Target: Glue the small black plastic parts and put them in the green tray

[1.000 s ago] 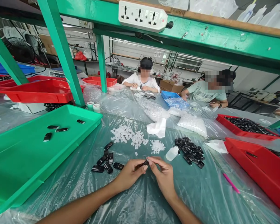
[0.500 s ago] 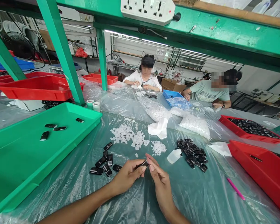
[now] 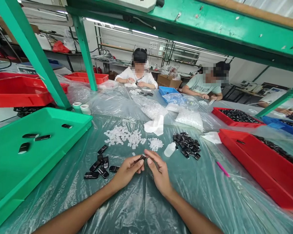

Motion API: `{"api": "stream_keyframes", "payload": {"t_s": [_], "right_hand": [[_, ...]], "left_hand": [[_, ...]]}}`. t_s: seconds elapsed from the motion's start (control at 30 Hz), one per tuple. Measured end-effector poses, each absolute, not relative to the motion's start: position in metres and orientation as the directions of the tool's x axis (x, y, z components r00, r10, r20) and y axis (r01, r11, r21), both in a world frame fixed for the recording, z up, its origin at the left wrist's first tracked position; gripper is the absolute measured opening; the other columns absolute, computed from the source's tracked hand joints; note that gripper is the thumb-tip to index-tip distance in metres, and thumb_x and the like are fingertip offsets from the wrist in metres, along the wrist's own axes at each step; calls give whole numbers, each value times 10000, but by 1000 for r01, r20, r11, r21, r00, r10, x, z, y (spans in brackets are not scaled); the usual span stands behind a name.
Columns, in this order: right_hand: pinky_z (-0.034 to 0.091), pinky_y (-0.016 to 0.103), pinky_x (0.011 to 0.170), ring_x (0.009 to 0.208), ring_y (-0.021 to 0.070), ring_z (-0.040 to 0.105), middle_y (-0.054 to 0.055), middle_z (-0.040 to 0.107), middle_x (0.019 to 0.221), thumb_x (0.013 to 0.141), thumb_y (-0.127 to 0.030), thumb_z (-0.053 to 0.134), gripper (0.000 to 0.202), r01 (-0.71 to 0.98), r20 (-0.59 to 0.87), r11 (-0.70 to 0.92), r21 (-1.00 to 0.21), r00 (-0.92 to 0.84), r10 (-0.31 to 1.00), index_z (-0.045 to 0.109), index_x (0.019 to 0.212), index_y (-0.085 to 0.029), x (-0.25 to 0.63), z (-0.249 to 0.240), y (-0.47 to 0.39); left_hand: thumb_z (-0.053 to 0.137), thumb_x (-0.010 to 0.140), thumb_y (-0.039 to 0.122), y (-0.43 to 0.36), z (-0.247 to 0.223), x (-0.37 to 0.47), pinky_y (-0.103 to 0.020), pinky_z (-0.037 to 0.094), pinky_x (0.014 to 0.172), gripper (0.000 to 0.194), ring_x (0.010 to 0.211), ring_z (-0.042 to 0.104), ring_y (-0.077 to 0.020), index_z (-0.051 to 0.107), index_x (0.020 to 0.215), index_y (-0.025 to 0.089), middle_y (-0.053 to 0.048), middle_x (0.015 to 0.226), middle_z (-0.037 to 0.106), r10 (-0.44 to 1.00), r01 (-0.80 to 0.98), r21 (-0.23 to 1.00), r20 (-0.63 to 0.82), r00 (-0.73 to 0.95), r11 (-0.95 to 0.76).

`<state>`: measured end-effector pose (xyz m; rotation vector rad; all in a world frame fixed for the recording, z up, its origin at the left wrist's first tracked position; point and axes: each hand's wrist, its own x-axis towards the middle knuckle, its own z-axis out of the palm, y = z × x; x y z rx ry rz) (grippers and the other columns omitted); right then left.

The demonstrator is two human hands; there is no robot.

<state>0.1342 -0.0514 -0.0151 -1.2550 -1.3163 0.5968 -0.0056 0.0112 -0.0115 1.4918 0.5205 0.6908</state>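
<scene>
My left hand [image 3: 128, 169] is closed, pinching a small black glossy plastic case [image 3: 142, 157] between thumb and fingers. At the far end of that case is my right hand [image 3: 158, 169], its fingers stretched and the thumb apart; whether the fingertips touch the case is hard to make out. Several similar black cases [image 3: 104, 172] lie loose to the left of my left hand. Beyond my hands are a pile of white translucent pieces [image 3: 119, 135] and a smaller heap of tiny white bits [image 3: 155, 144]. A white squeeze bottle [image 3: 170, 149] lies beside a pile of black cases [image 3: 187, 144].
A green tray [image 3: 51, 156] with a few black cases stands at the left, a red tray [image 3: 249, 165] at the right. A pink pen-like stick [image 3: 222, 169] lies nearby. White bags [image 3: 189, 119] sit farther back. Green frame posts [image 3: 85, 55] rise ahead. Several people work across the table.
The view has shifted, so the table and trays appear farther left. My hands stay together around the same black case, with only slight finger movement.
</scene>
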Motion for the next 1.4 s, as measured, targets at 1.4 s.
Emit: {"api": "stream_keyframes", "payload": {"t_s": [1.4], "right_hand": [[499, 340, 736, 796, 143, 611, 43, 630, 968, 906, -285, 477, 201, 912, 391, 129, -389, 37, 920, 590, 1026, -169, 199, 1, -86]], "left_hand": [[739, 590, 501, 53, -32, -7, -433, 387, 986, 483, 1002, 603, -281, 644, 915, 156, -86, 947, 688, 875, -234, 971, 68, 479, 53]]}}
